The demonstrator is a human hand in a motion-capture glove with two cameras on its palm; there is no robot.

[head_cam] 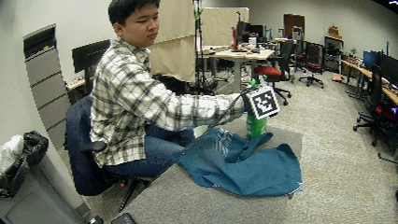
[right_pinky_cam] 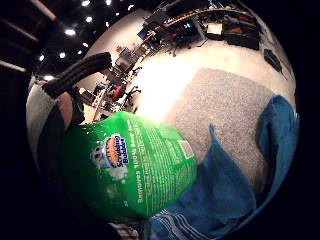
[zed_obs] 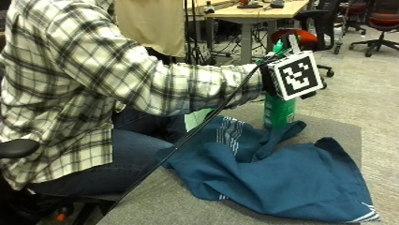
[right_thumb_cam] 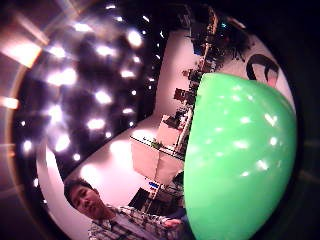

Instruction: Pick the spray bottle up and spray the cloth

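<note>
Your cloth (zed_obs: pixel 274 173) lies crumpled on the grey table (zed_obs: pixel 187 206), 1 fold rising against the bottle (zed_obs: pixel 278 110). The green bottle stands upright at the cloth's far edge. Your right hand (zed_obs: pixel 269 79) is wrapped round its upper part.

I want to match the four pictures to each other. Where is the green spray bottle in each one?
Outside view: bottle stands beyond the blue cloth, its upper part hidden behind the right hand.
Wide outside view: bottle at the cloth's far edge, below the hand.
Little finger side palm view: labelled bottle close up, beside the cloth.
Thumb side palm view: plain green surface fills one side; no cloth.
Shared landmark: the cloth, in three views.
</note>
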